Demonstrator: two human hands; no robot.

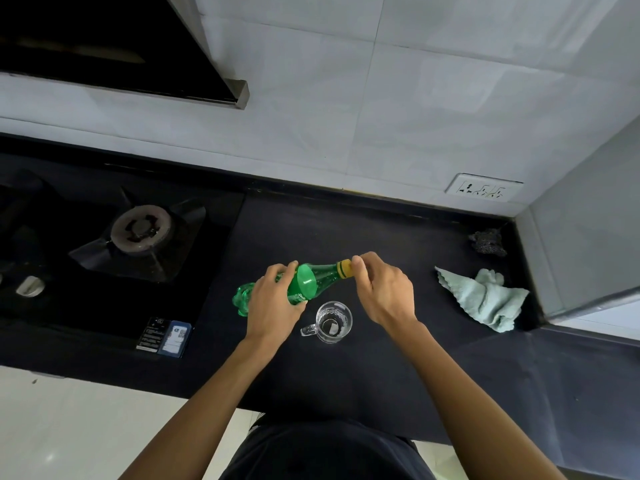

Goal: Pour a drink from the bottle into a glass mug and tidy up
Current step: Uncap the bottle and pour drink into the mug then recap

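Left of the glass mug, across the black counter, sits a gas burner with a white knob further left and a sticker label at the hob's near corner. Just above-left of the mug, the left hand is wrapped around the green bottle, held tilted nearly sideways — its base points away from the mug. Directly above the mug's right side, the right hand pinches the yellow cap with fingertips. Well right of the mug lies a crumpled pale-green cloth, a dark scrubber behind it, and a wall socket beyond.
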